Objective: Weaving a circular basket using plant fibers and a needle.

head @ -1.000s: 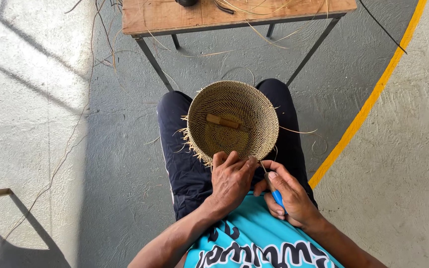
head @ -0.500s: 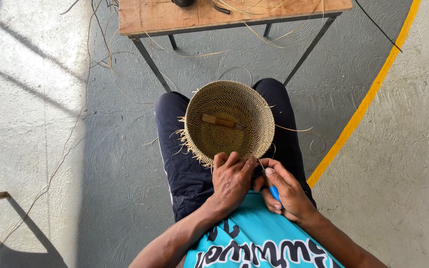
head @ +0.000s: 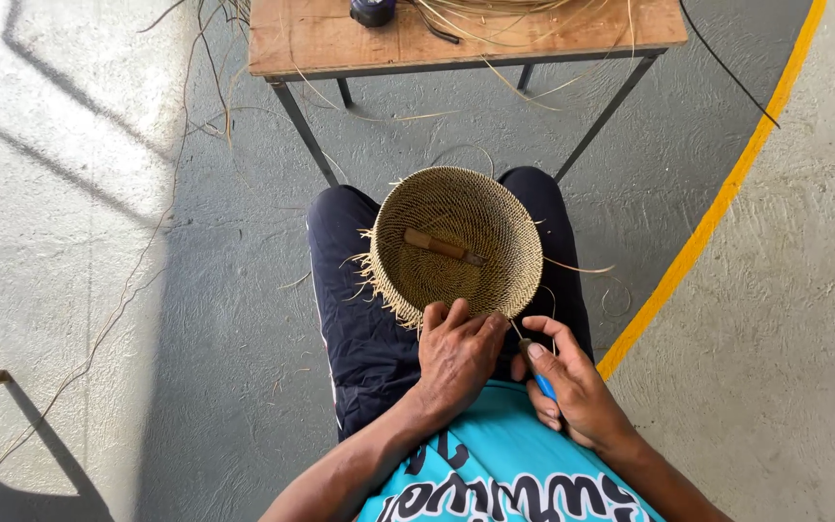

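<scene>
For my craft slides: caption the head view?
Left hand grips woven basket rim on lap; right hand holds blue-handled tool.

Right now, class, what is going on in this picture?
A seated person is working on a round woven basket resting on their lap. The left hand grips the basket's near rim, while the right hand holds a blue-handled tool at that rim. A small wooden stick lies inside the basket. Loose straw strands lie on the wooden table ahead.
</scene>
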